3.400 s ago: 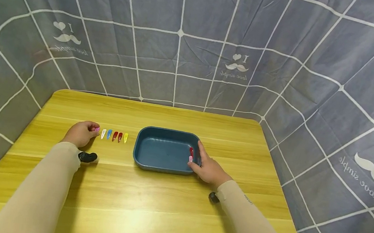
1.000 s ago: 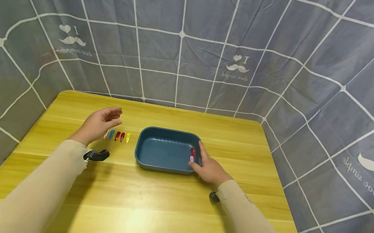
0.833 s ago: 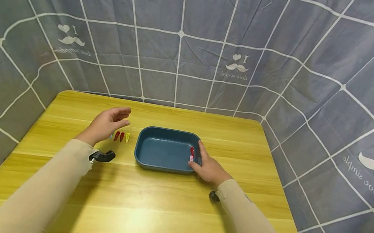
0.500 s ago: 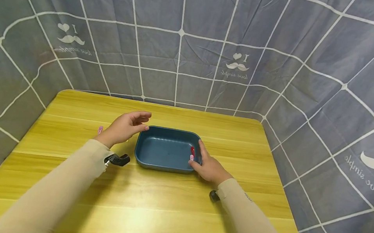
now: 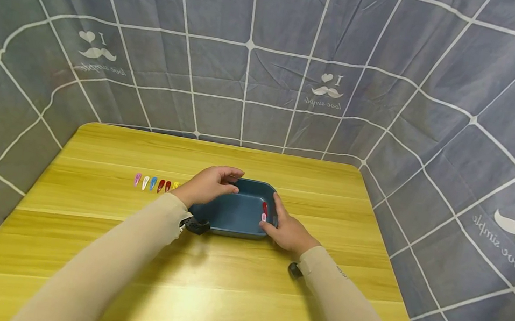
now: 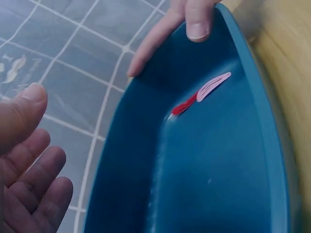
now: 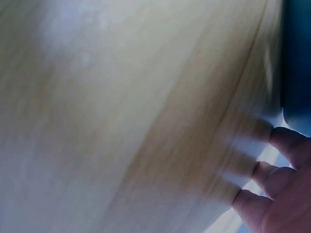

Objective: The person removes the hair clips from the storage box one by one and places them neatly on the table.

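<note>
My left hand (image 5: 210, 184) is over the left part of a dark blue plastic bin (image 5: 230, 216), its fingers relaxed and holding nothing. In the left wrist view, the same hand's spread thumb and fingers (image 6: 51, 196) show beside the bin wall. At the bin's right end, my right hand (image 5: 290, 234) grips the rim, thumb inside and fingers along the outside. A red hair clip (image 6: 184, 105) and a pink hair clip (image 6: 214, 86) lie end to end inside the bin, close to that hand. The right wrist view catches only fingertips under the bin's corner.
Left of the bin, a row of hair clips lies on the wooden table (image 5: 221, 286): pink (image 5: 137, 179), white (image 5: 145, 182), blue (image 5: 153, 183), two red (image 5: 160, 186) and yellow (image 5: 176, 185). A grey patterned curtain (image 5: 272, 86) surrounds the table.
My left hand has let go of the pink hair clip at the row's left end and moved right, past the row, to over the bin. My right hand has stayed on the bin.
</note>
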`<state>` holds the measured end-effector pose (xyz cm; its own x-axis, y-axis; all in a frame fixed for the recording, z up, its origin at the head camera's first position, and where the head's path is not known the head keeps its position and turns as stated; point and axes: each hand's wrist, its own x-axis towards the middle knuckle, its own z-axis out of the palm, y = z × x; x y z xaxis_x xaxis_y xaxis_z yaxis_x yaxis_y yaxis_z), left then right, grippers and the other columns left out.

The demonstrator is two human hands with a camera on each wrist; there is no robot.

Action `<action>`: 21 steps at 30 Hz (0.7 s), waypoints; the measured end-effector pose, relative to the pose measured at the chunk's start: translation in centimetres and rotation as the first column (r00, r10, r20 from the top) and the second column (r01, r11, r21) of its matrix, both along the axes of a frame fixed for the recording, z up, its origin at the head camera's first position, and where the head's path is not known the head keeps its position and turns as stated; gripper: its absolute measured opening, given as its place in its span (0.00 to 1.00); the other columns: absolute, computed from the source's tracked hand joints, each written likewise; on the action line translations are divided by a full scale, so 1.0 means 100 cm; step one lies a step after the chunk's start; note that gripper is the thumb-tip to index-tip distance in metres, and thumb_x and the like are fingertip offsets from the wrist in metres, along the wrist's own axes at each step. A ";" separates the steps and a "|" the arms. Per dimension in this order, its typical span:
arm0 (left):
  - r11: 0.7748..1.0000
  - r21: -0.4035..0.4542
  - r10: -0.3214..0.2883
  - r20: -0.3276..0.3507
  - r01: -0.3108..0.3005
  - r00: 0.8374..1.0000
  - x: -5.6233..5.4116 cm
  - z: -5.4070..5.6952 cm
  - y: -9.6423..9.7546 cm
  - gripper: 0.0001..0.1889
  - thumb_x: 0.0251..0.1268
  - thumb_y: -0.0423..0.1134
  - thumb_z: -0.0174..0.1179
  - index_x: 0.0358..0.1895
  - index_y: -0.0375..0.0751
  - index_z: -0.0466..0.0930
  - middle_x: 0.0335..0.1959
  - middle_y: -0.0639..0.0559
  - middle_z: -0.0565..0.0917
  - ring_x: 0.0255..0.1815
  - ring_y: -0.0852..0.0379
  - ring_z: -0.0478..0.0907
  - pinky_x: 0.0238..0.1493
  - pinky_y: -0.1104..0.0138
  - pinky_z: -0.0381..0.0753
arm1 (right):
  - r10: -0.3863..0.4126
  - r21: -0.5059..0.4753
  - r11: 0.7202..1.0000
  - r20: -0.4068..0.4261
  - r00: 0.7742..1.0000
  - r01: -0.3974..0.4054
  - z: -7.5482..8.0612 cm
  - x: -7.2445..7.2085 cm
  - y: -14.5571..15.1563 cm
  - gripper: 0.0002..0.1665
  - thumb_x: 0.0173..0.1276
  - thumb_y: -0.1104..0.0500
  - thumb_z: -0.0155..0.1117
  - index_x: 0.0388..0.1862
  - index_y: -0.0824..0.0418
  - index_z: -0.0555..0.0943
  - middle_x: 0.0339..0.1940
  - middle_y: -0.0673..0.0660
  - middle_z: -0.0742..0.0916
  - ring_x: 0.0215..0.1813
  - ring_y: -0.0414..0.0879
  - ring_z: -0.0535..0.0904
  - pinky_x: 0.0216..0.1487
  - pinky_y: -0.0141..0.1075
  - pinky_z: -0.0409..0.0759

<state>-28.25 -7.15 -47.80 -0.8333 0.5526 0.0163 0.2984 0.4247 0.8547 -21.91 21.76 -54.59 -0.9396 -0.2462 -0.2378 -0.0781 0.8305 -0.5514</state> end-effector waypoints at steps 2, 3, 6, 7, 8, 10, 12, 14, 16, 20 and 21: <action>1.000 -0.019 -0.021 0.000 0.021 1.000 -0.001 -0.002 0.007 0.28 0.76 0.38 0.65 0.76 0.40 0.73 0.73 0.37 0.77 0.73 0.42 0.76 0.72 0.48 0.77 | 0.000 -0.002 1.000 0.003 1.000 0.000 0.000 0.000 0.000 0.59 0.77 0.32 0.57 0.88 0.38 0.30 0.81 0.64 0.72 0.71 0.62 0.80 0.75 0.57 0.73; 0.999 -0.028 -0.031 0.000 0.031 1.000 -0.002 -0.003 0.011 0.28 0.76 0.38 0.65 0.76 0.40 0.73 0.73 0.37 0.77 0.73 0.41 0.76 0.72 0.48 0.77 | 0.001 -0.001 1.000 0.003 1.000 -0.001 0.000 0.000 0.000 0.59 0.77 0.32 0.57 0.88 0.38 0.30 0.81 0.64 0.72 0.70 0.62 0.80 0.75 0.57 0.73; 0.997 -0.047 -0.058 0.004 0.058 0.998 -0.004 -0.004 0.021 0.28 0.77 0.39 0.64 0.76 0.39 0.73 0.74 0.38 0.77 0.74 0.41 0.75 0.73 0.48 0.76 | 0.002 0.003 1.000 0.006 1.000 -0.002 0.001 0.000 0.000 0.59 0.77 0.32 0.57 0.88 0.38 0.29 0.82 0.63 0.71 0.70 0.62 0.80 0.76 0.57 0.73; 0.996 -0.054 -0.065 0.006 0.066 0.998 -0.005 -0.005 0.024 0.28 0.77 0.39 0.64 0.76 0.39 0.73 0.74 0.38 0.77 0.74 0.41 0.75 0.73 0.48 0.76 | 0.002 0.002 1.000 0.008 1.000 -0.002 0.001 0.001 0.000 0.59 0.77 0.32 0.57 0.88 0.38 0.29 0.82 0.63 0.70 0.71 0.62 0.80 0.76 0.57 0.72; 0.995 -0.063 -0.072 0.005 0.072 0.997 -0.006 -0.006 0.027 0.27 0.77 0.39 0.64 0.76 0.39 0.73 0.74 0.39 0.77 0.74 0.41 0.75 0.73 0.48 0.76 | 0.002 0.002 1.000 0.008 1.000 -0.002 0.001 0.001 0.000 0.59 0.77 0.32 0.57 0.88 0.38 0.29 0.82 0.63 0.70 0.71 0.62 0.80 0.76 0.57 0.72; 0.994 -0.078 -0.079 0.002 0.079 0.997 -0.009 -0.008 0.033 0.27 0.78 0.39 0.63 0.75 0.38 0.73 0.73 0.40 0.78 0.74 0.41 0.75 0.73 0.49 0.76 | 0.002 0.002 1.000 0.008 1.000 -0.002 0.001 0.001 0.001 0.59 0.77 0.32 0.57 0.88 0.37 0.28 0.83 0.63 0.70 0.72 0.63 0.79 0.76 0.57 0.72; 0.992 -0.093 -0.087 -0.004 0.087 0.996 -0.013 -0.011 0.038 0.26 0.77 0.39 0.64 0.75 0.39 0.74 0.72 0.41 0.79 0.73 0.42 0.76 0.72 0.49 0.77 | 0.002 0.003 1.000 0.008 1.000 -0.002 0.001 0.000 0.001 0.59 0.77 0.32 0.56 0.88 0.37 0.28 0.83 0.63 0.70 0.72 0.63 0.79 0.76 0.57 0.72; 0.989 -0.114 -0.095 -0.009 0.093 0.995 -0.016 -0.015 0.043 0.25 0.77 0.39 0.64 0.74 0.40 0.76 0.71 0.42 0.80 0.72 0.44 0.77 0.72 0.50 0.78 | 0.003 0.006 1.000 0.009 1.000 -0.003 0.000 0.000 0.002 0.59 0.77 0.32 0.56 0.88 0.37 0.28 0.83 0.63 0.69 0.72 0.63 0.79 0.76 0.57 0.72; 0.986 -0.132 -0.106 -0.011 0.103 0.994 -0.019 -0.017 0.048 0.24 0.77 0.39 0.64 0.73 0.41 0.77 0.70 0.43 0.81 0.71 0.45 0.78 0.71 0.51 0.78 | 0.004 0.002 1.000 0.012 1.000 -0.004 0.000 0.000 0.002 0.59 0.78 0.31 0.56 0.88 0.36 0.28 0.83 0.63 0.69 0.73 0.63 0.78 0.76 0.58 0.72; 0.974 -0.183 -0.136 -0.007 0.132 0.991 -0.022 -0.023 0.057 0.24 0.76 0.38 0.65 0.72 0.43 0.78 0.69 0.45 0.82 0.70 0.47 0.80 0.71 0.52 0.79 | 0.008 -0.006 1.000 0.005 1.000 -0.008 0.000 0.000 0.001 0.59 0.78 0.32 0.56 0.88 0.37 0.28 0.83 0.64 0.68 0.73 0.64 0.77 0.76 0.58 0.72; 0.970 -0.199 -0.142 -0.007 0.138 0.990 -0.022 -0.023 0.059 0.23 0.76 0.38 0.65 0.72 0.43 0.79 0.69 0.45 0.83 0.70 0.47 0.80 0.71 0.52 0.78 | 0.012 -0.006 1.000 -0.001 1.000 -0.012 0.000 0.000 0.001 0.59 0.78 0.32 0.56 0.88 0.38 0.29 0.83 0.64 0.68 0.73 0.64 0.77 0.76 0.58 0.72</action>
<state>-30.43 -1.22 -50.14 -0.7483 0.6574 -0.0886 0.3834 0.5377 0.7509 -21.89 21.87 -54.57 -0.9367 -0.2588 -0.2357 -0.0883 0.8262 -0.5564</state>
